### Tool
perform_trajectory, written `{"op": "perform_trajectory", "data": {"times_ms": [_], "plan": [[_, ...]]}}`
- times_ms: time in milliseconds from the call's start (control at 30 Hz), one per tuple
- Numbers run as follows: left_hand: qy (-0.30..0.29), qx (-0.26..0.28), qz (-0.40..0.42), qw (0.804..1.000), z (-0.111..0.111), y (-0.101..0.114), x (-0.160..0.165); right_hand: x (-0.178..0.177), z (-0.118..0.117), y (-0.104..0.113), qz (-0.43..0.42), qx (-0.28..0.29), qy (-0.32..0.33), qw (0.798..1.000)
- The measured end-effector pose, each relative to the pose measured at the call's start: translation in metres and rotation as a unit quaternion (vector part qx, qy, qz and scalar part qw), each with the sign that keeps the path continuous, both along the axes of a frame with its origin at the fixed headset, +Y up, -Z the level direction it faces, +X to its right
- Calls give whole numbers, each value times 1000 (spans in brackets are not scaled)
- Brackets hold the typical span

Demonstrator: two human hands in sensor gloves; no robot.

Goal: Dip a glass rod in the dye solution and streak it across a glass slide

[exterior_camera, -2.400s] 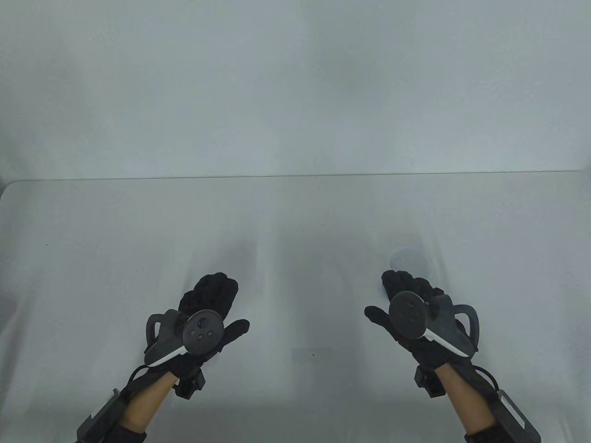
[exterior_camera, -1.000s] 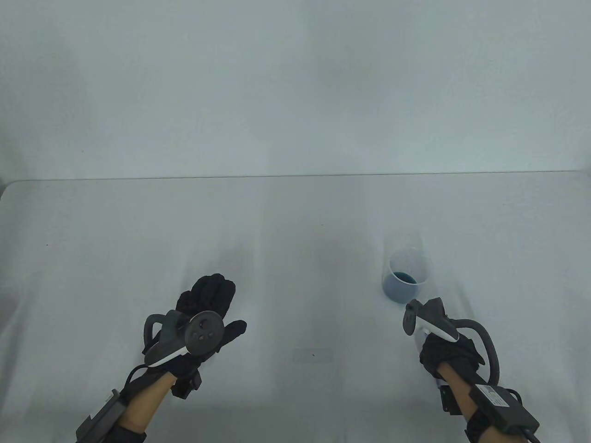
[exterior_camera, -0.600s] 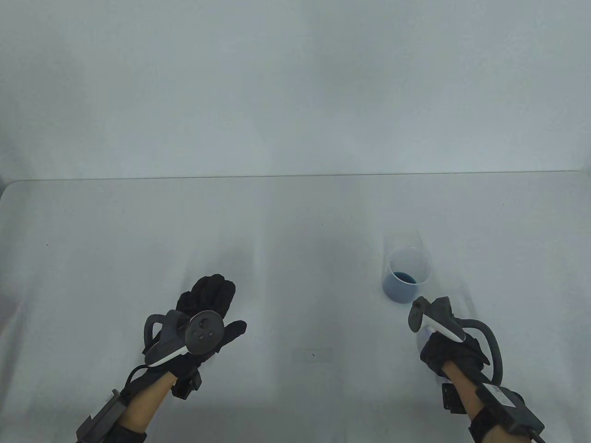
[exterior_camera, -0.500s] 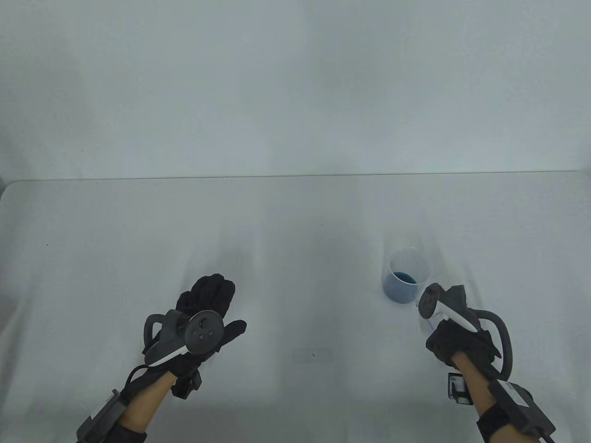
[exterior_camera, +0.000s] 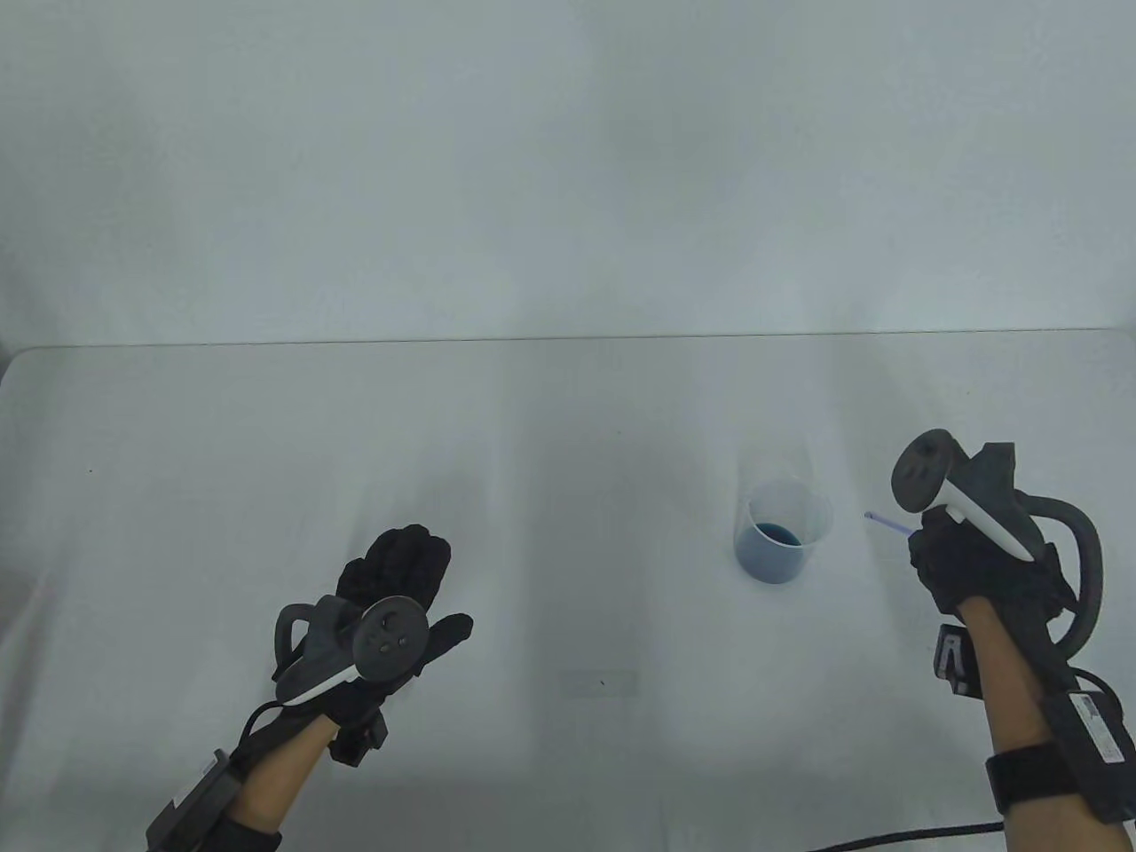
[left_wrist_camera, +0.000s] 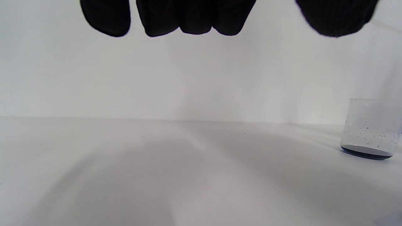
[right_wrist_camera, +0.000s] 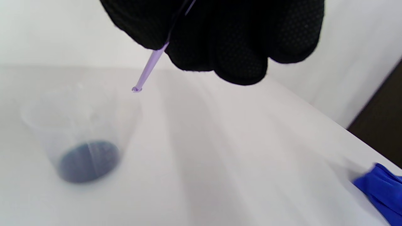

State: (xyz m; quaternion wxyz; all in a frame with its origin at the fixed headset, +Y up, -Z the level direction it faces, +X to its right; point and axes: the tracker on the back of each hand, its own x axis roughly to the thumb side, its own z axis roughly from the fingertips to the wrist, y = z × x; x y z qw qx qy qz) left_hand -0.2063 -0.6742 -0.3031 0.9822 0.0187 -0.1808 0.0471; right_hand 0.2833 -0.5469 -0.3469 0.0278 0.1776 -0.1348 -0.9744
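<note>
The right hand (exterior_camera: 981,568), in a black sensor glove with a grey tracker on its back, is raised to the right of a clear plastic beaker holding a shallow layer of dark blue dye (exterior_camera: 781,532), and its curled fingers (right_wrist_camera: 238,47) grip a thin, pale violet glass rod (exterior_camera: 886,523). In the table view only a short tip of the rod shows, pointing left toward the beaker but still apart from it; the right wrist view shows more, the rod slanting down out of the fist with its rounded end hanging in the air above the beaker's near rim, outside the dye. The left hand (exterior_camera: 390,590) lies flat on the white table (exterior_camera: 532,426), fingers stretched forward and thumb out to the side, holding nothing; the left wrist view shows its fingertips (left_wrist_camera: 191,18) hanging free, with the beaker far off to the right. A clear rectangular glass slide (exterior_camera: 597,682) lies flat on the table between the two hands, toward the near edge, and only the table view shows it. The right wrist view alone catches a bright blue object (right_wrist_camera: 381,185) at the table's far right, too cropped to identify.
</note>
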Motion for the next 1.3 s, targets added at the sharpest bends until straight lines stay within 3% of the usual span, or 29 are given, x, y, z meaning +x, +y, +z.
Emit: {"op": "perform_trajectory", "data": {"times_ms": [167, 467, 667, 867, 1300], "plan": [[2, -2, -2, 1000, 0, 0, -1, -22, -23, 9, -10, 30, 20, 999], [8, -3, -2, 1000, -1, 0, -3, -59, -66, -50, 80, -41, 50, 995], [8, -3, -6, 1000, -1, 0, -4, -70, -76, -77, 101, -66, 63, 991], [9, -6, -9, 1000, -2, 0, -4, -80, -81, -91, 125, -91, 78, 985], [9, -9, -14, 1000, -2, -1, -4, -78, -84, -94, 116, -93, 73, 986]]}}
